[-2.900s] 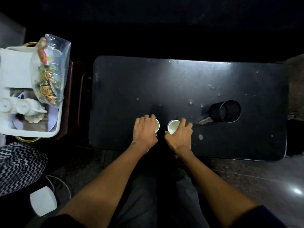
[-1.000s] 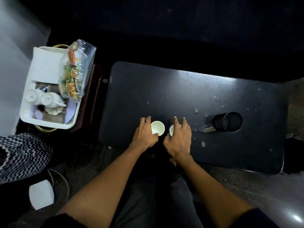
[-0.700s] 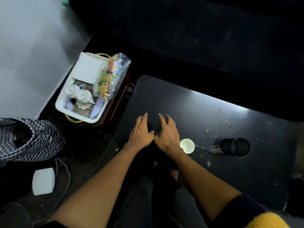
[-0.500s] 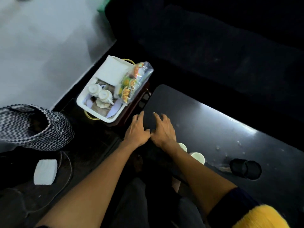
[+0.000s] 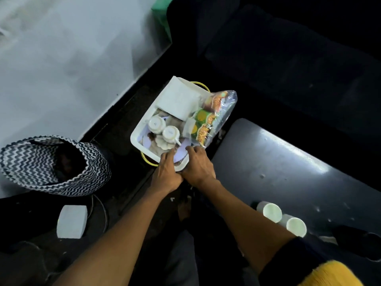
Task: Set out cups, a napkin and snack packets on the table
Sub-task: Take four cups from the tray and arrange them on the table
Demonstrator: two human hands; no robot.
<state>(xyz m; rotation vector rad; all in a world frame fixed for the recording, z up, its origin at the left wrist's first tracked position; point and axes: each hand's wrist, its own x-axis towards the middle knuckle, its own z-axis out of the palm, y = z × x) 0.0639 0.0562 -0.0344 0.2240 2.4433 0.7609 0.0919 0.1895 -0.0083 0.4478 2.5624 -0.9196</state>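
Two small white cups (image 5: 272,212) (image 5: 296,227) stand side by side near the front edge of the black table (image 5: 288,168). Left of the table is a white tray (image 5: 137,139). It holds a folded white napkin (image 5: 177,98), a clear bag of snack packets (image 5: 212,116), two white teacups (image 5: 165,130) and small plates. My left hand (image 5: 167,174) and my right hand (image 5: 198,166) rest together at the tray's near corner. Their fingers touch the rim and a plate there. What, if anything, they grip is not visible.
A black-and-white zigzag basket (image 5: 47,164) sits on the floor at the left, with a white block (image 5: 72,221) below it. A dark cylinder (image 5: 360,242) lies on the table's right end. A pale wall fills the upper left.
Both hands left the two cups on the table and moved left to the tray's near corner. The view swung left with them.
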